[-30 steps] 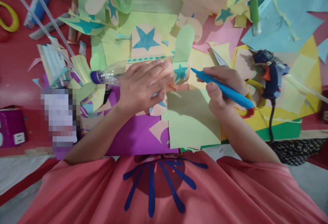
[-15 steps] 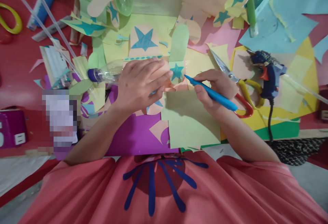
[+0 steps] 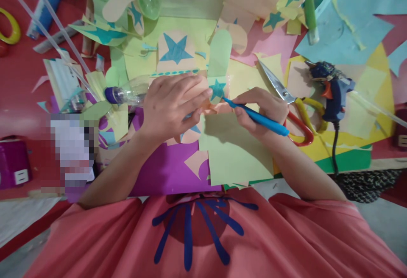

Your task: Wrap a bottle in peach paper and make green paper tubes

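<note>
Head view, my notes: the right hand (image 3: pixel 262 110) has its fingers clamped on a blue pen (image 3: pixel 259 121), tip at the lower right of a teal star (image 3: pixel 218 88); contact I can't confirm. The star sits on the paper-wrapped end of a clear bottle (image 3: pixel 132 91), which lies on its side, purple cap (image 3: pixel 111 95) to my left. The left hand (image 3: pixel 171 106) lies over the bottle's middle, fingers extended; I can't tell whether they clamp it. A pale sheet (image 3: pixel 238 155) lies between the forearms. Scissors (image 3: pixel 273 81) rest just beyond the right hand, a glue gun (image 3: pixel 337 93) farther right. Paper scraps crowd the red counter (image 3: pixel 15 87).
</note>
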`<state>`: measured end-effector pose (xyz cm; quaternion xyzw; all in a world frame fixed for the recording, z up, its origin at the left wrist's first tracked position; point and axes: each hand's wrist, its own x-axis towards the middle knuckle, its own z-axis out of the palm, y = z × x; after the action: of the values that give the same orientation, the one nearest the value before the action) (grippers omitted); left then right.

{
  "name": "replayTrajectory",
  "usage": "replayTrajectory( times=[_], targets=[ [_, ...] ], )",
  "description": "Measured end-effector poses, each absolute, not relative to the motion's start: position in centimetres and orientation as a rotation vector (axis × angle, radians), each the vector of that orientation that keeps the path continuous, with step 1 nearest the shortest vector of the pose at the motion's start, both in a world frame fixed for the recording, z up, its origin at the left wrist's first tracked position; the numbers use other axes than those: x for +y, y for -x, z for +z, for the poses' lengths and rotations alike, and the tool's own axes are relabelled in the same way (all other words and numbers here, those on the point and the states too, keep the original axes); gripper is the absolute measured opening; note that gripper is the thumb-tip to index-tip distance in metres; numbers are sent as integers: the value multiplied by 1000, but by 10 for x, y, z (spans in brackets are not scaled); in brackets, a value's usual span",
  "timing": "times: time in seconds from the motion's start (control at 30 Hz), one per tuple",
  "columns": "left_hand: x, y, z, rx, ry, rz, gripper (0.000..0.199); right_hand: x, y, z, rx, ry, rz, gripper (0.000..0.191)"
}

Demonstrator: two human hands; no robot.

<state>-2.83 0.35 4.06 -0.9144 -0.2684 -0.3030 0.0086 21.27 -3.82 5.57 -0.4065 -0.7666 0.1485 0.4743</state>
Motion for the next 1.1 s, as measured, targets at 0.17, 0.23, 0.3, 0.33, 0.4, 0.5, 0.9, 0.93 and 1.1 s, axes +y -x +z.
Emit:
replayTrajectory(
  times=[0.17,0.23,0.3,0.33,0.4,0.5,0.9,0.93,1.1],
  targets=[
    [4,27,43,-933,2926,-889,37,-38,-212,55,-1862,1000,365,11],
    [3,26,44,-1046,3009,-909,34,-39,-212,55,-1879,995,377,10],
    [3,25,44,-1079,3025,-970,32,-39,-213,55,-1892,1002,384,11],
    [3,24,44,-1089,3024,-1009,31,-39,-213,55,-1895,1006,384,11],
    [3,22,45,-1172,3025,-1099,31,-39,-213,55,-1895,1006,385,12],
    [2,20,46,-1350,3033,-1194,36,-39,-213,56,-1898,977,394,13],
    [2,24,45,-1203,3038,-1040,32,-38,-214,56,-1882,997,381,9],
    [2,24,45,-1212,3033,-1043,33,-38,-214,57,-1890,995,376,9],
    [1,23,45,-1113,2989,-997,33,-38,-213,57,-1899,1018,347,6]
  ],
)
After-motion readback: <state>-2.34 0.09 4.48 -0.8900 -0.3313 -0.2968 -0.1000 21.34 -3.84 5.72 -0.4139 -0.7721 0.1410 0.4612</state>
